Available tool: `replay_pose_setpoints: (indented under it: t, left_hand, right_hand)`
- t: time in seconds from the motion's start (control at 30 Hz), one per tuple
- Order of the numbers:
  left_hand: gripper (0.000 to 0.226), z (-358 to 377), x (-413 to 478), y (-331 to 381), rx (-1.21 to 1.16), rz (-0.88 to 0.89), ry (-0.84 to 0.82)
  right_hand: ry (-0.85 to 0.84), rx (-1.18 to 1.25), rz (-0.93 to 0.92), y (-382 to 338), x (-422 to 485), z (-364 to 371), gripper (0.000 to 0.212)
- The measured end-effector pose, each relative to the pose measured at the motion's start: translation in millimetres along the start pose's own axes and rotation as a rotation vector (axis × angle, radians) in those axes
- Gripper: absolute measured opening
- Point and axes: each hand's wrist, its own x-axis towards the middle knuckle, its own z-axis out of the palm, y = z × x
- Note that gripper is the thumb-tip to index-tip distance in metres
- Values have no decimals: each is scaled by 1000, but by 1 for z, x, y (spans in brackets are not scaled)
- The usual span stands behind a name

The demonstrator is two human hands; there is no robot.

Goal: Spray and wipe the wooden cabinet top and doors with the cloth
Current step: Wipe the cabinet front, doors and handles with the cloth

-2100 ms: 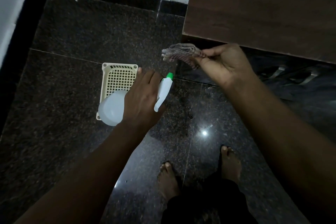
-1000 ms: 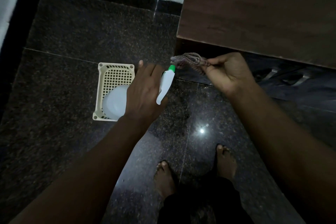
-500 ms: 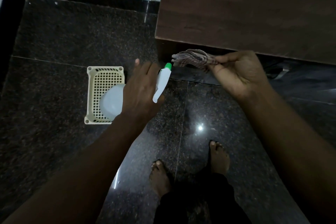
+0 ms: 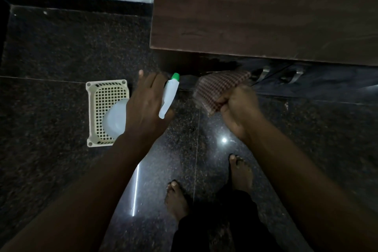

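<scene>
My left hand (image 4: 146, 106) grips a white spray bottle (image 4: 169, 96) with a green nozzle tip, its round body showing below my hand over the basket. The nozzle points toward the cabinet's front edge. My right hand (image 4: 238, 108) is closed on a checked cloth (image 4: 218, 88), which spreads out in front of the cabinet doors, just under the top's edge. The dark wooden cabinet top (image 4: 266, 10) fills the upper right. Two metal door handles (image 4: 263, 73) show beneath its edge, right of the cloth.
A cream plastic basket (image 4: 102, 96) lies on the dark granite floor (image 4: 51, 57) to the left. A white wall with a black skirting runs along the top left. My bare feet (image 4: 176, 196) stand on the floor below the hands.
My right hand has dropped and turned, and the bunched cloth has spread open in front of the doors. The view shifted right; the left hand still holds the bottle.
</scene>
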Motion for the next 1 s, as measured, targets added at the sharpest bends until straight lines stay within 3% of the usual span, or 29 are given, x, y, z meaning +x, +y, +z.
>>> replay_pose_setpoints:
  t: [0.13, 0.23, 0.37, 0.67, 0.77, 0.9, 1.0]
  left_hand:
    - [34, -3, 2, 5, 30, 26, -35]
    - [31, -2, 3, 8, 18, 40, -32]
    - [28, -2, 5, 9, -5, 42, -40]
    - [31, -1, 5, 1, -13, 51, -44]
    - [35, -1, 3, -7, 35, 73, -67]
    - [34, 3, 0, -16, 55, 75, -62]
    - [36, 4, 0, -19, 80, 70, -79]
  right_hand:
    - [82, 4, -48, 3, -20, -18, 36]
    - [158, 160, -57, -1, -30, -24, 46]
    - [337, 381, -71, -2, -29, -25, 39]
    - [309, 511, -227, 9, 9, 31, 39]
    - [286, 364, -323, 18, 23, 33, 26]
    - [174, 32, -586, 33, 38, 24, 11]
    - [127, -320, -780, 40, 50, 20, 16]
